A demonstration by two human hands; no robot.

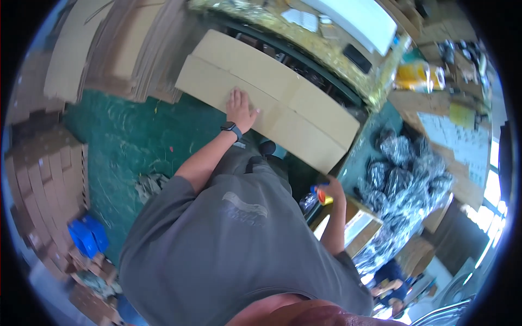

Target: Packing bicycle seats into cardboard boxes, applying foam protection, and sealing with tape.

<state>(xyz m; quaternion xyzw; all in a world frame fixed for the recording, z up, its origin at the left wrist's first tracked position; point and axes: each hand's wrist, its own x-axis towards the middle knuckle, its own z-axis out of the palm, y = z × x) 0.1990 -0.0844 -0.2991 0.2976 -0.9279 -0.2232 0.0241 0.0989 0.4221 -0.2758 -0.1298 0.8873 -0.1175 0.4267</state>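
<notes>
A long, closed brown cardboard box lies slantwise before me. My left hand rests on its near side with the fingers stretched out and holds nothing; a dark watch is on that wrist. Off the box's right end, my right hand is closed around a small blue, red and yellow tool. Much of that tool is hidden by the hand, so its exact kind does not show.
Behind the box runs a workbench edged in yellowish wrap, bearing a black phone. Clear plastic bags of dark items lie to the right. Flattened cardboard leans far left; stacked cartons and a blue bin stand nearer.
</notes>
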